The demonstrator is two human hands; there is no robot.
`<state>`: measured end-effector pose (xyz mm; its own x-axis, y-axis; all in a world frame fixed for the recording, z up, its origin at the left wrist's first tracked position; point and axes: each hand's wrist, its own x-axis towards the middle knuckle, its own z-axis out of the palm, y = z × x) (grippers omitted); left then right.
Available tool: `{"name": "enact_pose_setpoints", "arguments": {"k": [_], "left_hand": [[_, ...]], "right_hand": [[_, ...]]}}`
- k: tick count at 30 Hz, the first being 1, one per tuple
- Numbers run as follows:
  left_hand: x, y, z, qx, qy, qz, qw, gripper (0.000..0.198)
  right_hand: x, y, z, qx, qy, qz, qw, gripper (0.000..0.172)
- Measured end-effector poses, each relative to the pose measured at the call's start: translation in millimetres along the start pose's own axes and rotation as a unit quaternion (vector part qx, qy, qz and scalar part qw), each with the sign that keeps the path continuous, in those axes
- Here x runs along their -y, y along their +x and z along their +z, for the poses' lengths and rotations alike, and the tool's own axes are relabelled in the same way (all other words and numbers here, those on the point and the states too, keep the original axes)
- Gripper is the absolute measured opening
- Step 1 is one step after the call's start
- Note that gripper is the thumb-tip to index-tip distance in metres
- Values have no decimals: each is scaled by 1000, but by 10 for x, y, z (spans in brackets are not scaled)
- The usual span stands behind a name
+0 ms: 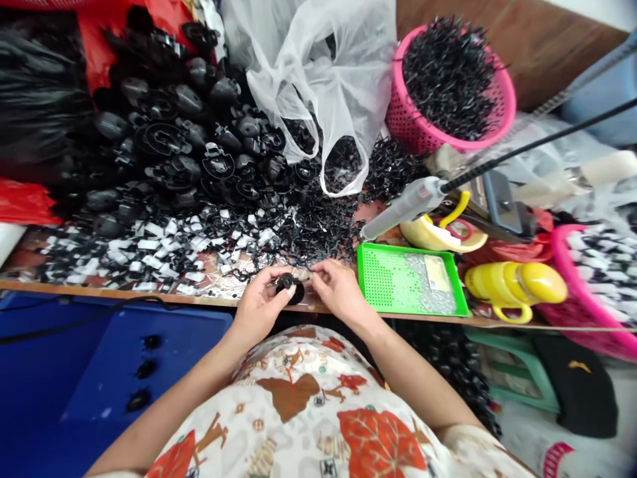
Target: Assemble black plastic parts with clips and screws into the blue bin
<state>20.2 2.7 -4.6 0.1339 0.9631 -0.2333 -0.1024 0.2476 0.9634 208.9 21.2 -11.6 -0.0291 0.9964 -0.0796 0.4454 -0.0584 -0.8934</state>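
My left hand (260, 307) is closed around a round black plastic part (289, 290), its thumb pressed over the near face. Just to the right, the fingertips of my right hand (338, 292) are pinched together at the part's edge. Whatever they grip is too small and blurred to name. Both hands are at the front edge of the bench. Beyond them lie small black plastic pieces (318, 229) in a loose heap. White-and-black clips (149, 245) are spread farther left, with a pile of larger black rounded housings (184, 146) behind.
A grey electric screwdriver (405, 207) hangs above a green tray (364, 282) of small metal pieces. Nearby are a yellow bottle (515, 282) and a pink basket (398, 113) of black parts. A blue bin (199, 352) with several black parts sits below left.
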Motion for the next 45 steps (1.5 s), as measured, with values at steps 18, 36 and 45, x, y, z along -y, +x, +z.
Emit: {"name": "enact_pose_setpoints", "arguments": {"k": [18, 36, 45], "left_hand": [[-39, -36, 77, 32, 22, -97, 995, 28], [132, -103, -169, -28, -9, -108, 994, 18], [-20, -20, -255, -84, -65, -75, 992, 28]], "right_hand": [[204, -126, 140, 28, 22, -8, 999, 29], [147, -53, 187, 113, 23, -52, 992, 27], [199, 432, 86, 7, -305, -106, 946, 23]]}}
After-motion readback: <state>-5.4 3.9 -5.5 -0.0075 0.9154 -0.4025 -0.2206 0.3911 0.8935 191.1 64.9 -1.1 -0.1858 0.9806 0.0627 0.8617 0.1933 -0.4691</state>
